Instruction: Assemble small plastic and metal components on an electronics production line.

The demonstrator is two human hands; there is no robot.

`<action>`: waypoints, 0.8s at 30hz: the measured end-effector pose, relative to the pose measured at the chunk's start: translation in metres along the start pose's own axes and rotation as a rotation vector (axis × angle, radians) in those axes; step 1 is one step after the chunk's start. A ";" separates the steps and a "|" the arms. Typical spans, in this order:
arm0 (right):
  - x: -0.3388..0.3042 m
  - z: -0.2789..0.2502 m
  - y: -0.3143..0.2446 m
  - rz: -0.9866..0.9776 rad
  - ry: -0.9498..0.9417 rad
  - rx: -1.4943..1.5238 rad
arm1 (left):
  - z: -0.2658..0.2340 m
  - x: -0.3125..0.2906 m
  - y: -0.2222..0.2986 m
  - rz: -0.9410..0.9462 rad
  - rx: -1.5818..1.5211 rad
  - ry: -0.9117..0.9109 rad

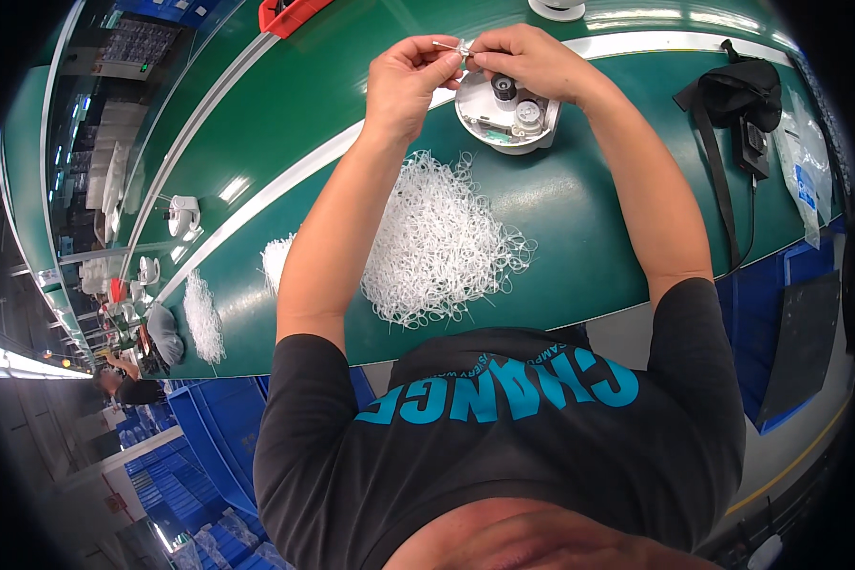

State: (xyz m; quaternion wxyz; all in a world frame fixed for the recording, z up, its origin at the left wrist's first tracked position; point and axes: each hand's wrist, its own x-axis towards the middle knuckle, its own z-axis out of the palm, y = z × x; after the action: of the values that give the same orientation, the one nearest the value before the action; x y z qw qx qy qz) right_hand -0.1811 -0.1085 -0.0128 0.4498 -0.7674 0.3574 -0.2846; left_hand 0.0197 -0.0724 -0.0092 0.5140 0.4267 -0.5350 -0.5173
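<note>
- A small white ring [463,46] sits between my two hands, raised above the far part of the belt [579,209]; its exact shape is too small to make out.
- My left hand [407,81] pinches one side of the ring between thumb and forefinger, the other fingers curled in.
- My right hand [532,59] pinches the other side, fingers bent and close together, fingertips meeting those of the left.
- Directly under my right hand lies a round white housing [509,116] on the belt, open face up, with a black knob and a grey round part inside it.
- Nearer to me, between my forearms, lies a large loose pile [437,242] of white rings on the green belt.
- A smaller heap [276,259] lies just left of my left forearm; a third heap [202,316] lies further left along the belt.
- A black pouch [741,95] with a strap rests on the belt to my right, with clear plastic bags [800,161] beside it.
- White housings [182,215] stand further down the line on my left.
- Blue crates [214,427] stand below the belt's near edge.
</note>
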 end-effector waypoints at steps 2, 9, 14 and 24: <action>0.001 0.001 0.003 -0.048 0.023 0.000 | 0.000 -0.001 0.001 -0.003 0.000 0.002; -0.001 -0.002 -0.006 -0.015 0.008 -0.017 | 0.000 -0.003 -0.001 -0.061 0.035 0.016; 0.002 0.005 0.004 -0.062 0.071 0.096 | 0.003 -0.005 -0.001 -0.093 0.244 0.045; 0.011 -0.002 0.009 0.082 0.099 0.239 | 0.015 -0.014 -0.010 0.116 0.753 0.027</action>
State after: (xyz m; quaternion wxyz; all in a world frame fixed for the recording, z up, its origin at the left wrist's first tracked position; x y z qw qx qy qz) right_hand -0.1788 -0.1216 -0.0185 0.5311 -0.6780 0.3736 -0.3444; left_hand 0.0053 -0.0573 -0.0202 0.3566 0.5615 -0.7039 -0.2490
